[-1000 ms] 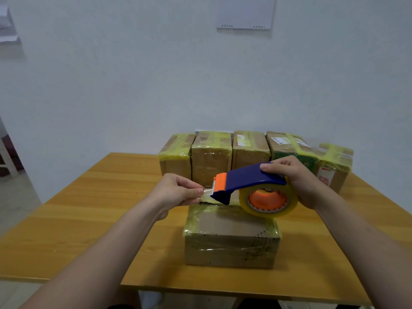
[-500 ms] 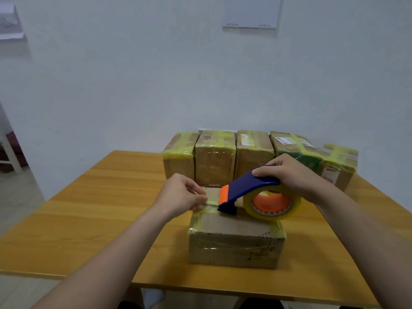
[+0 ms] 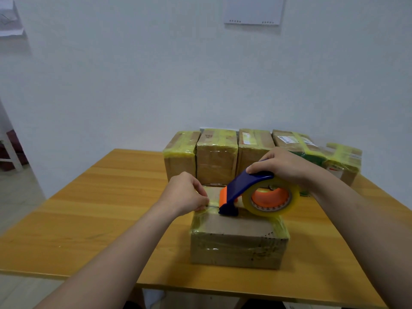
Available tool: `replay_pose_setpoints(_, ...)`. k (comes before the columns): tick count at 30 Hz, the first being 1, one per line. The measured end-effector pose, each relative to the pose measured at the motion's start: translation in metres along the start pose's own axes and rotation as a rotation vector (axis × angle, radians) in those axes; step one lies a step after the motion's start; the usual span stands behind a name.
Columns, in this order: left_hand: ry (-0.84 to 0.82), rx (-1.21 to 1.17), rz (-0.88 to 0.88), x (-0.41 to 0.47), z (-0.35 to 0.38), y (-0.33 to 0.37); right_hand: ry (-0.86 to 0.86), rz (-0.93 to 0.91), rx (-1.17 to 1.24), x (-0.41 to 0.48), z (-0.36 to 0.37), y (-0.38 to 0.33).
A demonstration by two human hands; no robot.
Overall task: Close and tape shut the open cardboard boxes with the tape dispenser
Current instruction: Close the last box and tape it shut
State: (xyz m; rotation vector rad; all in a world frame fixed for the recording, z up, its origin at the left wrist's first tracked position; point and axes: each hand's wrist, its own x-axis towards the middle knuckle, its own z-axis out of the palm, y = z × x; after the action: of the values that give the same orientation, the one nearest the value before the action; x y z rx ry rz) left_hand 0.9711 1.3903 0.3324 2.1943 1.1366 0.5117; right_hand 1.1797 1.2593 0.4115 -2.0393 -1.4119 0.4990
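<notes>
Last box on the table, tape going on.

Head view: five back boxes point(image 3: 216, 157) stand in a row along the far edge of the table point(image 3: 89, 208), all shut and banded in yellowish tape, so I'd call those done. The box point(image 3: 236, 241) near the front edge is closed too, with tape already around its sides. The left hand point(image 3: 185, 195) pinches the loose tape end point(image 3: 211, 204) down at the box's top left edge. The right hand point(image 3: 287, 166) is curled around the dispenser point(image 3: 243, 188), whose mouth sits on the box top just beside the left fingers. By my reckoning, what's left is drawing this strip across the top and cutting it. I see no open box anywhere.
</notes>
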Motion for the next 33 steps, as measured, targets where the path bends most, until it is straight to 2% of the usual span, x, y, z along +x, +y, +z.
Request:
replay_pose_setpoints(2,-0.001,0.074,0.014,0.000,0.001,0.004,-0.015,0.012,0.002,0.001,0.001,0.003)
replay_pose_setpoints(7,0.090,0.483,0.135,0.005,0.004,0.015,-0.019,0.011,0.027,0.000,0.003,0.008)
replay_pose_setpoints(11,0.123,0.790,0.115,0.000,-0.006,0.013,-0.027,0.008,0.028,0.001,0.005,0.009)
replay_pose_setpoints(13,0.115,0.753,0.128,-0.007,-0.014,0.007,-0.026,0.009,0.023,0.002,0.005,0.009)
replay_pose_setpoints(16,0.145,0.648,0.296,-0.028,-0.001,0.005,-0.032,0.017,0.022,0.003,0.005,0.009)
replay_pose_setpoints(18,0.062,0.569,0.382,-0.046,0.015,0.004,-0.038,0.024,0.026,0.002,0.006,0.008)
replay_pose_setpoints(20,-0.093,0.518,0.359,-0.059,0.024,-0.002,-0.041,0.026,0.026,0.002,0.007,0.007)
replay_pose_setpoints(23,-0.219,0.592,0.325,-0.061,0.023,-0.012,-0.028,0.029,0.039,0.002,0.009,0.007)
replay_pose_setpoints(27,-0.186,0.758,0.354,-0.044,0.009,-0.018,-0.010,0.052,0.061,0.006,0.019,-0.005)
replay_pose_setpoints(33,-0.178,0.777,0.401,-0.031,-0.007,-0.040,-0.056,0.063,0.110,0.020,0.035,-0.023)
